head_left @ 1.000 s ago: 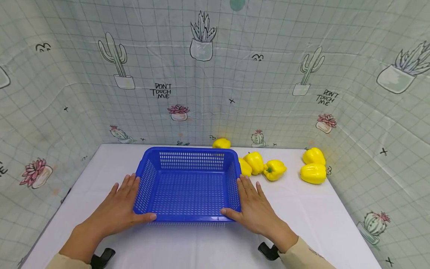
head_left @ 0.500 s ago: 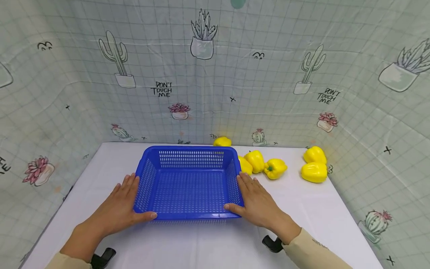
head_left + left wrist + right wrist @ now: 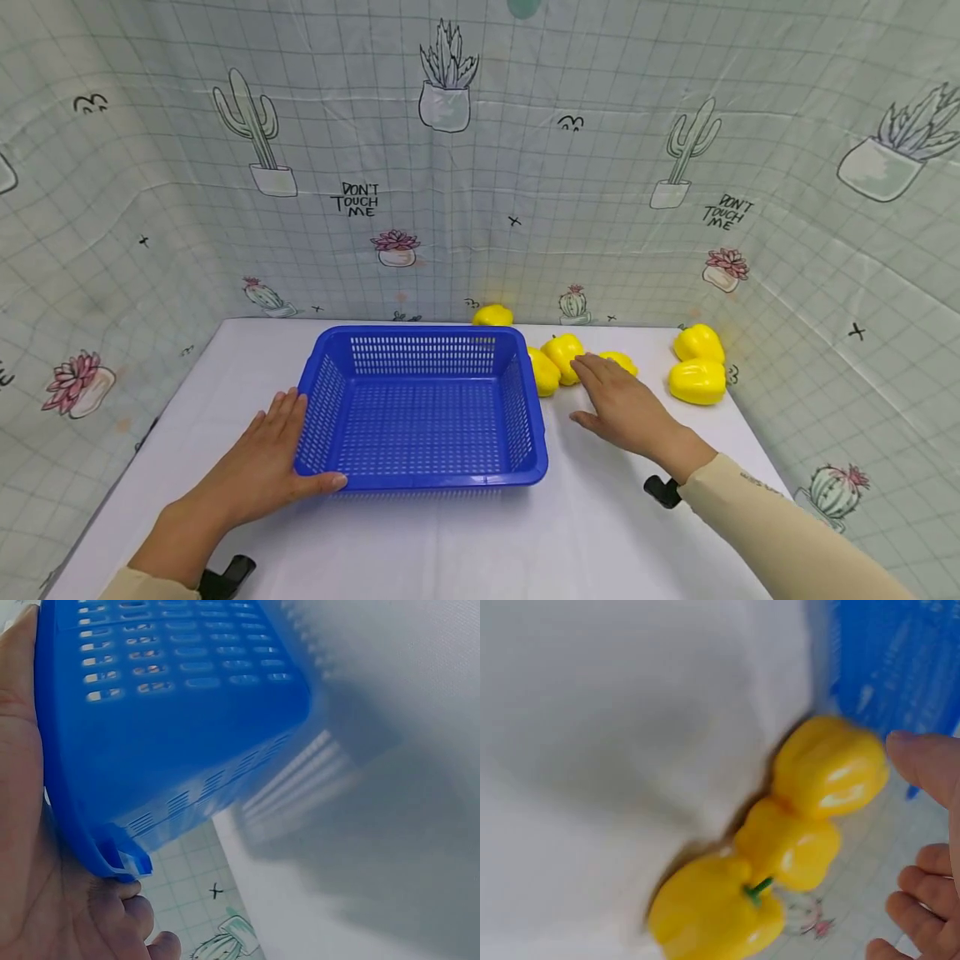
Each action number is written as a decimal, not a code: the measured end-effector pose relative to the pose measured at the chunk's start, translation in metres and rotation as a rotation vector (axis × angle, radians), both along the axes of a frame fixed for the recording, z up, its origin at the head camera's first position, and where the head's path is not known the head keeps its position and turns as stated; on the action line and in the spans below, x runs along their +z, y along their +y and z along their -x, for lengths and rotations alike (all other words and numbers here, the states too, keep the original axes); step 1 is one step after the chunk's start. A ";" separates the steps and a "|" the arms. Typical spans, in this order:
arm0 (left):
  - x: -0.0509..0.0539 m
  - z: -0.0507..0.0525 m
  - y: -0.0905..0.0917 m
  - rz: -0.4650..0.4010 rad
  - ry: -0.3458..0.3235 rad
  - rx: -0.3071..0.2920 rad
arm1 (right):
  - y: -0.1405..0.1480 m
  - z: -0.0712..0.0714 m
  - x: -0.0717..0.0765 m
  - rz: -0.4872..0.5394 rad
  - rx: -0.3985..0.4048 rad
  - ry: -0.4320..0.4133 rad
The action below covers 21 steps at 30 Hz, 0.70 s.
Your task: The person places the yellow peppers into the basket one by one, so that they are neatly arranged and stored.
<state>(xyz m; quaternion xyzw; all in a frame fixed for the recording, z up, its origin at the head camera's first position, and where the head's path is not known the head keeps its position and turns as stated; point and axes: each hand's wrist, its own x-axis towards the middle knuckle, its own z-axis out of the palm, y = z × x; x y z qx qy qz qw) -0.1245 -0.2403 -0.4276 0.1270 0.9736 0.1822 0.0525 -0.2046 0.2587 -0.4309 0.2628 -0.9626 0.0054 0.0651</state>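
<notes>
An empty blue mesh basket [image 3: 420, 425] stands on the white table. My left hand [image 3: 255, 467] rests along its left side, fingers straight, thumb on the front left corner; in the left wrist view the palm [image 3: 67, 900] lies against the basket rim [image 3: 56, 772]. Off the basket's right side, my right hand [image 3: 626, 408] hovers with fingers extended, holding nothing. It partly covers a yellow bell pepper [image 3: 619, 361]. Two more peppers, one [image 3: 564, 357] and another [image 3: 543, 372], sit between it and the basket. The right wrist view shows three peppers [image 3: 712, 911] in a row beside the hand [image 3: 930, 892].
Another yellow pepper [image 3: 492, 316] is behind the basket's back rim. Two peppers, one [image 3: 699, 344] behind the other [image 3: 697, 382], lie near the table's right edge. A patterned cloth [image 3: 480, 167] encloses the back and sides of the white table [image 3: 450, 550].
My right hand has let go of the basket's right side and moved right, over toward the peppers. My left hand has stayed against the basket.
</notes>
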 end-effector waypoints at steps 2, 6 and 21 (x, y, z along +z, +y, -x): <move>0.000 0.000 -0.001 -0.005 0.000 0.000 | 0.008 0.011 -0.002 -0.066 0.028 0.060; 0.000 -0.001 -0.003 -0.013 -0.004 0.003 | 0.014 0.032 -0.009 -0.150 0.107 0.121; -0.001 0.000 -0.001 -0.020 0.002 0.003 | -0.015 0.084 -0.033 -0.279 0.321 0.124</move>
